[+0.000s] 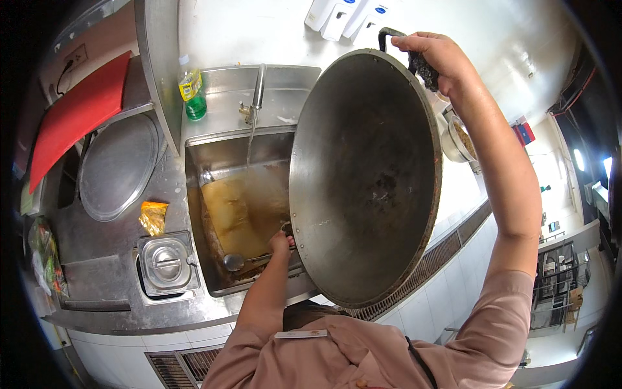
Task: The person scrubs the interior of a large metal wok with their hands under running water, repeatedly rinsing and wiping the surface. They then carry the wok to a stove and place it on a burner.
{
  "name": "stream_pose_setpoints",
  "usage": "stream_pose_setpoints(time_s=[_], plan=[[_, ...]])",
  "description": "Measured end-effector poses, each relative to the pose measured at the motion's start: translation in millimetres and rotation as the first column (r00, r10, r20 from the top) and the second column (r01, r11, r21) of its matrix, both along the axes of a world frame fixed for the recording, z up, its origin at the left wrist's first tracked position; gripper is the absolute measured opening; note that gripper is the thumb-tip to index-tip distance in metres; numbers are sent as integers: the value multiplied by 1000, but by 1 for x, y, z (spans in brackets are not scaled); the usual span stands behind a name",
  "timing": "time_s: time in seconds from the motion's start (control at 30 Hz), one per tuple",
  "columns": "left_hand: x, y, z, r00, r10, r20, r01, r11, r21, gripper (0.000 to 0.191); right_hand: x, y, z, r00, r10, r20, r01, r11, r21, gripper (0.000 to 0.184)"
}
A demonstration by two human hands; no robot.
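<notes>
A very large metal wok [359, 170] stands tilted on its side over the right part of a steel sink [194, 214]. My right hand [432, 58] grips its upper handle, which is dark and crusted. At the lower left rim my left hand [282, 243] is closed around the other handle, mostly hidden by the fingers. Inside, the wok is grey with dark, scorched patches. Water runs from the faucet [258, 92] into the sink, where brownish water covers a yellowish sheet [233, 209]. A metal ladle [234, 262] lies in the sink below my left hand.
On the sink's back ledge stands a bottle [194, 95] of green liquid. Left of the sink are a lidded steel pan [168, 265], an orange packet [154, 216], a round metal tray [119, 167] and a red board [82, 116]. A bowl [454, 141] sits behind my right forearm.
</notes>
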State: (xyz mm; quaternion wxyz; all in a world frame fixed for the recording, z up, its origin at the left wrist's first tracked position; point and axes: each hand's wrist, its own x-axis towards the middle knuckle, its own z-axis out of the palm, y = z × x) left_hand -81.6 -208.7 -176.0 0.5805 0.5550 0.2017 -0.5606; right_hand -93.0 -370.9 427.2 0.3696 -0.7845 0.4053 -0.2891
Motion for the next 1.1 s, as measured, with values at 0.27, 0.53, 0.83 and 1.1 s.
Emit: stream_pose_setpoints(time_s=[0.27,0.53,0.83,1.1], plan=[[28,12,4,999,27,41,-28,1000,7,28,-30,-33,-3,993,-117,-16,117,993,13,22],[124,95,59,883,364,297,-354,931,-88,20,-133,-143,-125,910,-407,85,368,883,292,20],[125,176,155,676,632,379,-564,775,-287,9,-143,-203,-314,875,-484,11,436,798,415,18],[141,209,176,542,674,501,-624,723,-297,13,-83,-208,-428,932,-350,-88,358,864,355,24]])
